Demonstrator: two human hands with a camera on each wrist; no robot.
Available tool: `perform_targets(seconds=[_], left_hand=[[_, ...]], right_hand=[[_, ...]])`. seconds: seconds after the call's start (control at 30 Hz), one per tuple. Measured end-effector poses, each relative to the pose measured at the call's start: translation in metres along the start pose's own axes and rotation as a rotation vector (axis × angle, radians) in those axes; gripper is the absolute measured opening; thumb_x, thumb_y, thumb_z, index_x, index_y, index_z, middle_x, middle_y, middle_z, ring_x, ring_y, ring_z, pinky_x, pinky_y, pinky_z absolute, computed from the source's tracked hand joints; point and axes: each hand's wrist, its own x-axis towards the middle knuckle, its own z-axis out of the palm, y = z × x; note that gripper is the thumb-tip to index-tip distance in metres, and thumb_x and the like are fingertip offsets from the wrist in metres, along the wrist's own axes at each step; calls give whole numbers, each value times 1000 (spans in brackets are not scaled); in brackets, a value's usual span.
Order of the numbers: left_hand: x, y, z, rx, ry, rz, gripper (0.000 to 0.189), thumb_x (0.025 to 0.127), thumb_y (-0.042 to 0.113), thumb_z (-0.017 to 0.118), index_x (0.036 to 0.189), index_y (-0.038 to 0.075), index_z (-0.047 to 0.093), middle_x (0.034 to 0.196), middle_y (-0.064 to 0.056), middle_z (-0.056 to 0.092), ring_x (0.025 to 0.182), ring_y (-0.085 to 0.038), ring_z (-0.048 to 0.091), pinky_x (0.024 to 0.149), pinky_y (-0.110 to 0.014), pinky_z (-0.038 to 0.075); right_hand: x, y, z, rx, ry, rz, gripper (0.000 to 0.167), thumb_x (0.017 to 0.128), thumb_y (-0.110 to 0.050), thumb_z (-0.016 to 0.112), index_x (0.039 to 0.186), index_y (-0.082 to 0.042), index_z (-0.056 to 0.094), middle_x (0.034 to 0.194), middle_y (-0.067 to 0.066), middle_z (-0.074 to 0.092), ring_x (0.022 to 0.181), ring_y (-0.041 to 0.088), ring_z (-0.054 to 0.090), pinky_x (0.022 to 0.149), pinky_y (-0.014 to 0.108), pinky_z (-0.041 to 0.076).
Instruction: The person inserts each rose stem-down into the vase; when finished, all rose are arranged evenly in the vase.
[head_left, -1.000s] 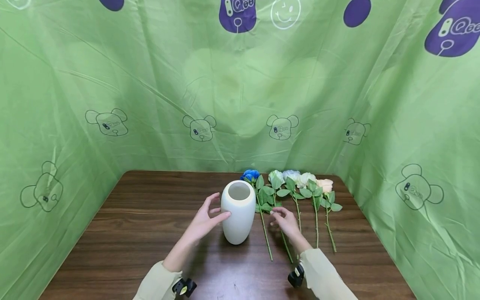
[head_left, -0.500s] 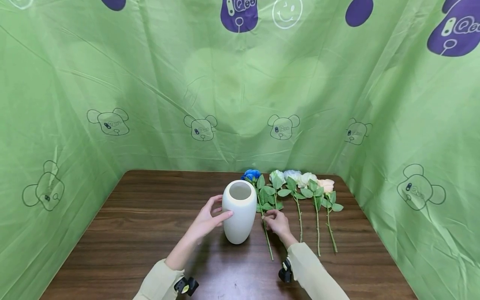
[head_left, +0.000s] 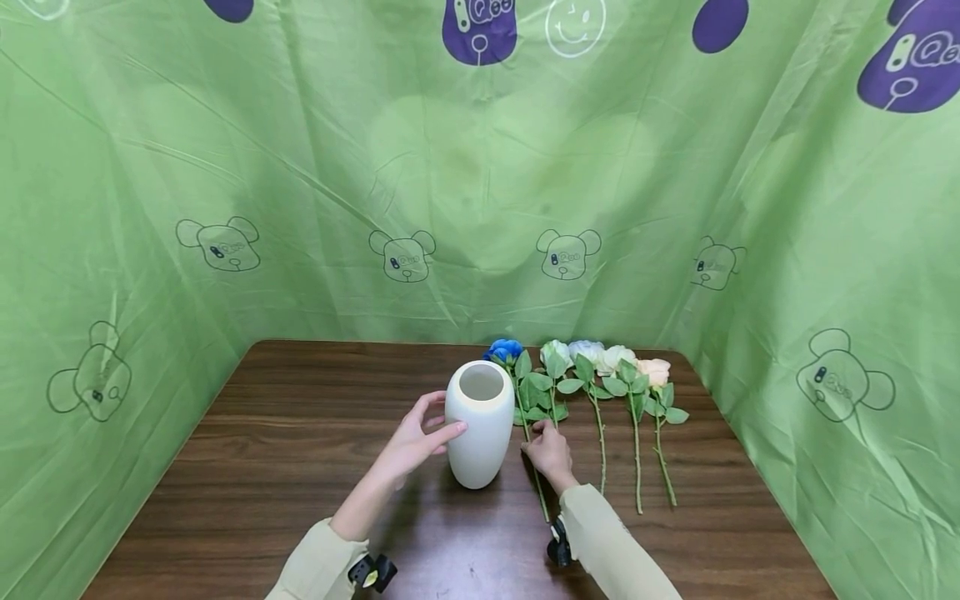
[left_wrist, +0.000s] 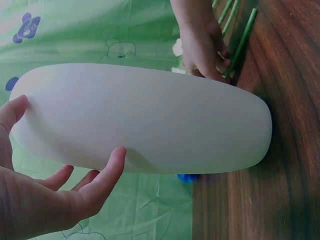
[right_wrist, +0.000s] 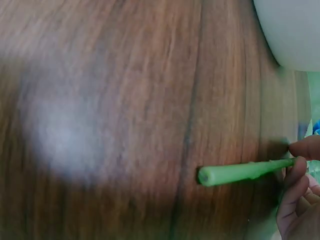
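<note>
An upright white vase [head_left: 482, 446] with a wide round mouth stands on the wooden table. My left hand [head_left: 408, 443] holds its left side, thumb on the front and fingers reaching round behind; the left wrist view shows these fingertips [left_wrist: 118, 155] against the smooth wall. To the vase's right, my right hand [head_left: 550, 454] pinches the stem of a blue rose [head_left: 504, 350] lying on the table. From the right wrist, the green stem [right_wrist: 235, 173] runs between thumb and fingers, its cut end pointing toward the camera.
Right of the blue rose lie more roses in a row: a pale green-white one [head_left: 556, 353], a pale blue one [head_left: 587, 350], a white one [head_left: 617, 358] and a peach one [head_left: 654, 371]. A green printed curtain [head_left: 480, 292] surrounds the table [head_left: 300, 467].
My right hand has moved left, from above the green-white rose's stem to the blue rose's stem, and its fingers have closed there. The left hand stays at the vase.
</note>
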Motion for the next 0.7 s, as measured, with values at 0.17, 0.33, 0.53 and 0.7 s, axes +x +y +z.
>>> perform_targets(seconds=[0.17, 0.33, 0.53, 0.7], left_hand=[[7, -12, -2, -20, -2, 7, 59, 78, 18, 68, 127, 6, 37, 126, -16, 41, 114, -35, 39, 78, -48, 44], [14, -25, -3, -22, 12, 20, 60, 77, 21, 69, 127, 9, 38, 125, -14, 42, 114, -33, 40, 77, -46, 46], [14, -27, -1, -37, 31, 38, 59, 76, 21, 70, 126, 9, 40, 121, -13, 45, 111, -31, 42, 76, -45, 46], [14, -28, -1, -54, 41, 39, 58, 76, 19, 71, 125, 11, 41, 119, -13, 48, 110, -29, 44, 76, -45, 46]], right_hand=[[0, 4, 0, 151, -53, -85, 31, 72, -11, 69, 98, 1, 57, 63, -1, 57, 52, 14, 53, 56, 31, 44], [-1, 7, -9, 363, -172, -90, 30, 77, 0, 63, 104, 8, 54, 64, 6, 58, 44, 17, 52, 46, 28, 45], [-4, 8, -22, 463, -198, -86, 30, 78, 5, 59, 107, 8, 54, 73, 12, 61, 45, 17, 53, 43, 28, 47], [-7, 10, -32, 539, -207, -90, 31, 78, 8, 59, 108, 10, 52, 77, 21, 60, 47, 17, 53, 43, 30, 46]])
